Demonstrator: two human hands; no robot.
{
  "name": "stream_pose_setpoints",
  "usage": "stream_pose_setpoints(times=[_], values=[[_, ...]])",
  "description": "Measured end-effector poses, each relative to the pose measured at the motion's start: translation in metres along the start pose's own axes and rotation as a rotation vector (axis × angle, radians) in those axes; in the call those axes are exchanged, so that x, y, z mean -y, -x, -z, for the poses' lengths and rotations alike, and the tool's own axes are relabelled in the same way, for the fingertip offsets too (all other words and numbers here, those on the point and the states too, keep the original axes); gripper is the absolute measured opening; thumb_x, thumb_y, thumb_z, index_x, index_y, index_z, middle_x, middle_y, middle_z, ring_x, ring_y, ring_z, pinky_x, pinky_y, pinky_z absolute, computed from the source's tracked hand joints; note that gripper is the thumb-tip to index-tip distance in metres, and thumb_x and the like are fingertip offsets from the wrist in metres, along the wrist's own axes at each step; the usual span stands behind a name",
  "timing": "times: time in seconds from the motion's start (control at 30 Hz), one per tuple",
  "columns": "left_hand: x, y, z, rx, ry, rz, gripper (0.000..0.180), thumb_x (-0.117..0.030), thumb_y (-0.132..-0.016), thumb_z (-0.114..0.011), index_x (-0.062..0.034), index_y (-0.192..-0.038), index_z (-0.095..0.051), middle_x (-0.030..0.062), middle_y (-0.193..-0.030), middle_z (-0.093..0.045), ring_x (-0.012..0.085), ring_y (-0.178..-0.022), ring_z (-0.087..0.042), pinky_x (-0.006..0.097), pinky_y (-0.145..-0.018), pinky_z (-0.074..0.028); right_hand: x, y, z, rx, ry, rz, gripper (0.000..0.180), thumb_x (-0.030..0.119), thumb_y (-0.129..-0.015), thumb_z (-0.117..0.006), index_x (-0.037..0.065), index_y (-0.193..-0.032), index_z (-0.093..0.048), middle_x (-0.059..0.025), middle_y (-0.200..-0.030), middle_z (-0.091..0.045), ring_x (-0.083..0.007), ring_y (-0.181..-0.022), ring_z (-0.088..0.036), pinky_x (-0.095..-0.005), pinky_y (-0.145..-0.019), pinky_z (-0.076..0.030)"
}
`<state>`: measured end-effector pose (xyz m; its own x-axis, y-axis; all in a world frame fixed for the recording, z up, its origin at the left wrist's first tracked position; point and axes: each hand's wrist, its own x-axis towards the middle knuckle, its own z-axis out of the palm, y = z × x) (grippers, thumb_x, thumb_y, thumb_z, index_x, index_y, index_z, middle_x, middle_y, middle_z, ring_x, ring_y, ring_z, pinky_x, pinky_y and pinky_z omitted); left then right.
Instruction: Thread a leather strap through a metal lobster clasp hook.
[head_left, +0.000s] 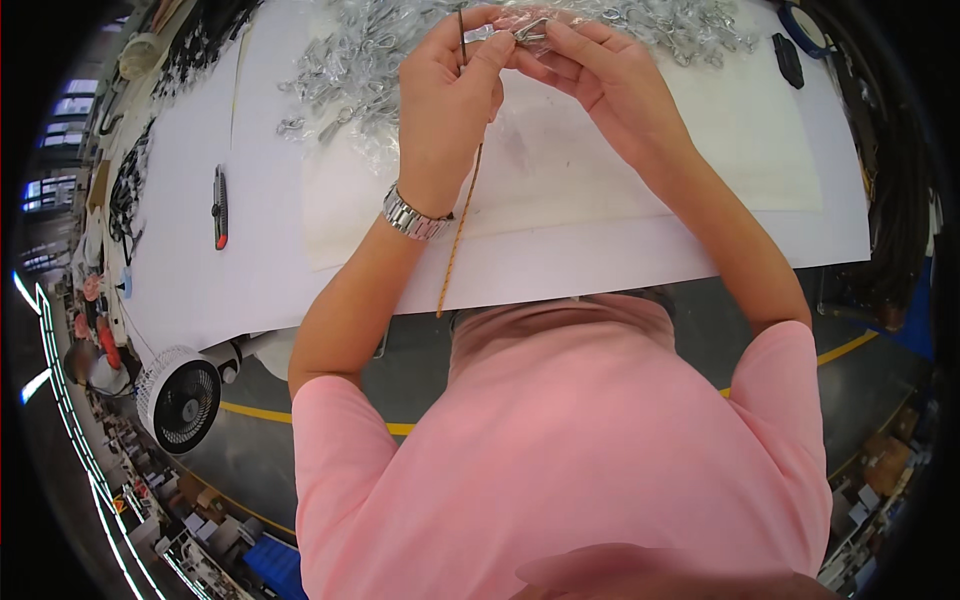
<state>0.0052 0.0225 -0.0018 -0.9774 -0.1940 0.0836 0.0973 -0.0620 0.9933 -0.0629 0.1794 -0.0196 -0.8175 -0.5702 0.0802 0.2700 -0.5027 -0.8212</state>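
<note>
1. The white table (600, 260) fills the upper half of the frame; its near edge runs from lower left to right across the middle, just above the pink shirt (560, 440).
2. A paler sheet (720, 160) lies on the table under both hands. The bare stretch of it from the centre toward the right is the widest open room.
3. Along the top edge, behind the hands, lies a heap of small metal clips (350, 60), reaching from upper left to upper right. Room to move upward is tight.
4. A black and red knife-like tool (219, 208) lies alone at left, well apart from the hands. A small black object (788, 58) lies at upper right, near the table's far corner.
5. A white fan (180, 398) stands below the table edge, lower left.
6. The left hand (445, 100), with a metal watch (412, 217) on its wrist, is at top centre, fingers closed in a pinch on a thin brown cord (455, 240). The cord hangs from the pinch down past the wrist and ends just over the table's near edge.
7. The right hand (600, 75) is at top centre, touching the left at the fingertips. Its thumb and fingers are closed on a small metal clip (530, 30).
8. The clip sits just right of the cord's upper end; whether they are joined cannot be told.
</note>
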Motion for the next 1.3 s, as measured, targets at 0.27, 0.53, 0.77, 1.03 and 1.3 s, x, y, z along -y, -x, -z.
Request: stream_pose_setpoints(times=[0.27,0.53,0.77,1.03,1.3], values=[[-0.003,-0.002,0.002,-0.006,-0.069,-0.138,0.037,-0.014,-0.098,-0.067,0.0046,-0.129,-0.060,0.0043,-0.081,-0.074,0.0007,-0.052,-0.045,0.019,-0.048,-0.033,-0.001,-0.001,-0.016,-0.016,0.187,0.124,0.029,0.019,-0.104,-0.060,-0.003,-0.121,-0.069,-0.0098,-0.108,-0.075,-0.0124,-0.088,-0.067,-0.0307,-0.093,-0.055],[-0.009,-0.001,0.026,0.147,0.075,0.088,0.035,-0.017,-0.104,-0.061,0.0048,-0.131,-0.061,0.0011,-0.076,-0.067,0.0010,-0.051,-0.040,0.020,-0.044,-0.028,-0.001,0.007,-0.014,-0.101,0.131,0.031,0.049,0.017,-0.102,-0.064,-0.005,-0.143,-0.049,-0.0106,-0.106,-0.073,-0.0119,-0.081,-0.063,-0.0273,-0.081,-0.054],[-0.014,-0.012,0.037,0.251,0.028,0.089,0.021,-0.017,-0.101,-0.066,0.0020,-0.110,-0.070,0.0004,-0.077,-0.065,0.0015,-0.053,-0.039,0.019,-0.046,-0.027,0.012,-0.002,-0.004,0.194,0.236,-0.116,0.056,0.020,-0.102,-0.064,-0.001,-0.149,-0.044,-0.0068,-0.093,-0.068,-0.0117,-0.081,-0.062,-0.0275,-0.074,-0.052],[0.004,-0.004,0.021,0.051,-0.173,-0.129,0.014,-0.015,-0.095,-0.073,-0.0013,-0.094,-0.074,-0.0004,-0.074,-0.066,0.0015,-0.057,-0.047,0.020,-0.049,-0.031,0.014,0.003,0.001,0.197,0.484,-0.238,0.033,0.026,-0.106,-0.059,-0.001,-0.123,-0.063,-0.0072,-0.092,-0.070,-0.0097,-0.076,-0.061,-0.0274,-0.072,-0.053],[-0.007,-0.001,0.028,0.242,0.104,0.095,0.016,-0.013,-0.095,-0.070,-0.0006,-0.105,-0.073,-0.0011,-0.077,-0.066,0.0005,-0.056,-0.046,0.019,-0.047,-0.028,0.020,0.002,0.017,0.323,0.067,-0.500,0.027,0.025,-0.106,-0.059,-0.001,-0.110,-0.067,-0.0034,-0.088,-0.069,-0.0070,-0.071,-0.060,-0.0235,-0.067,-0.052]])
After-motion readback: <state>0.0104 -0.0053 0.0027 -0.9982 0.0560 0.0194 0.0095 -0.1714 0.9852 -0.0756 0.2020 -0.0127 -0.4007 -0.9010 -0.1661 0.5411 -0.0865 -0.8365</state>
